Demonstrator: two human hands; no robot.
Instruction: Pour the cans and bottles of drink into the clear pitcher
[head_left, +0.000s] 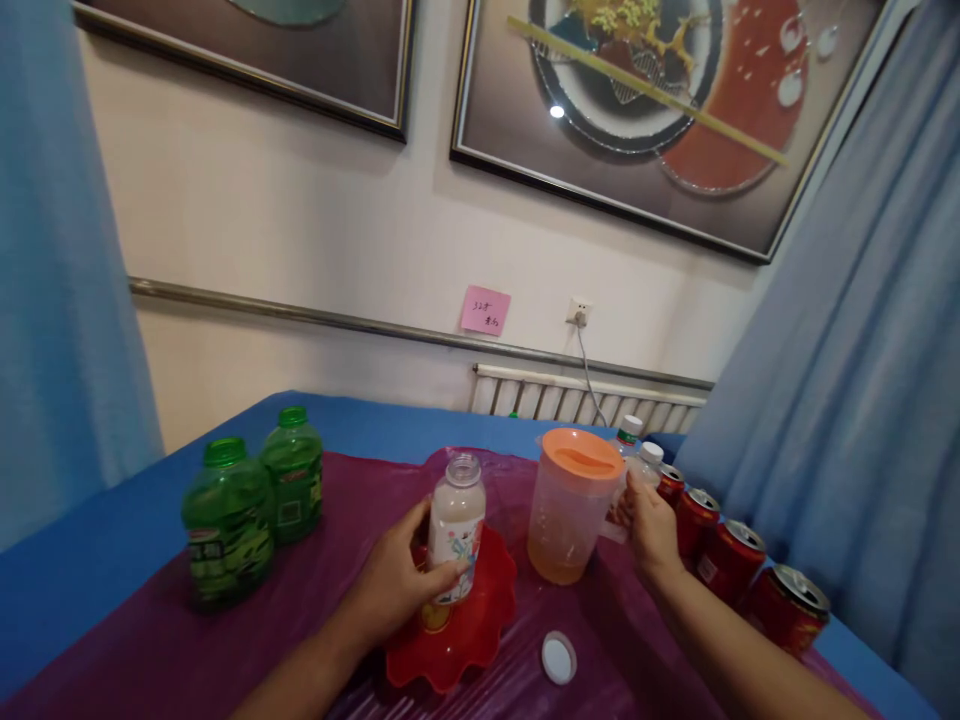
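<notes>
My left hand (pixel 409 575) is wrapped round a small clear bottle (pixel 456 525) with a printed label and no cap on its mouth. The bottle is over a red scalloped dish (pixel 486 615); whether it touches the dish I cannot tell. On the right, my right hand (pixel 651 525) grips the handle of a translucent plastic pitcher (pixel 564 530) with an orange lid and some yellowish liquid at the bottom. In front of the pitcher, a white cap (pixel 559 658) lies on the purple sheet.
Two green bottles without caps (pixel 229 525) stand at the left. Several red cans (pixel 731 560) line the right side, with white-capped clear bottles (pixel 628 432) behind the pitcher. A purple plastic sheet (pixel 337 610) covers the blue table (pixel 375 415).
</notes>
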